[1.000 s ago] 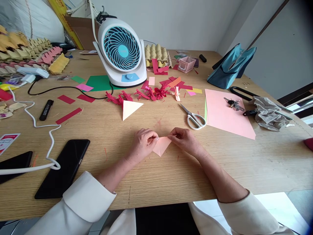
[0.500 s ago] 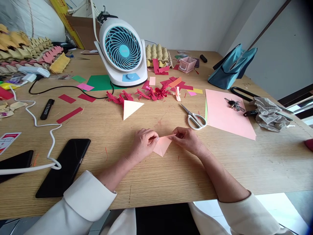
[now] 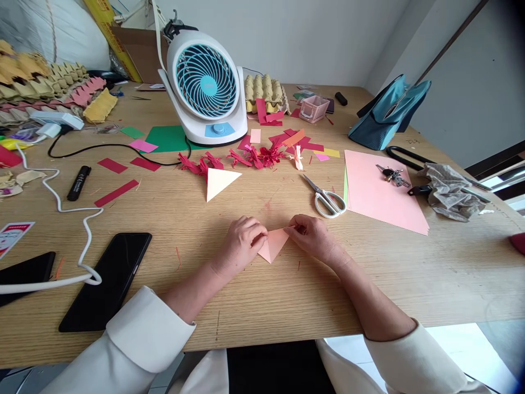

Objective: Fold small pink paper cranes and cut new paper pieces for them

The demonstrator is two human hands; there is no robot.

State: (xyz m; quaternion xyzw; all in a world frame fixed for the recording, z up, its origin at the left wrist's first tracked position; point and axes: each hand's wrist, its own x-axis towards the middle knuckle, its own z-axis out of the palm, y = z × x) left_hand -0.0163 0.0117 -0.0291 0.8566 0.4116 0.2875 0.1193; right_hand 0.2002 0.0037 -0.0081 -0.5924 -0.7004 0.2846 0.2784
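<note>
A small folded piece of pink paper lies between my hands, its point toward me and a crease running down it. My left hand pinches its left corner between thumb and fingers. At the right corner, my right hand grips the paper the same way. Beyond my hands is a cream paper triangle. White-handled scissors rest past my right hand, beside a stack of pink sheets with keys on it.
A white fan stands at the back, with red fringed paper in front. Phones, a white cable and a black marker lie left. A blue bag and crumpled grey cloth are right.
The upper edge of the pink paper has altered slightly, and more of its right part shows flat. My left fingers have shifted a little; my right hand has barely moved.
</note>
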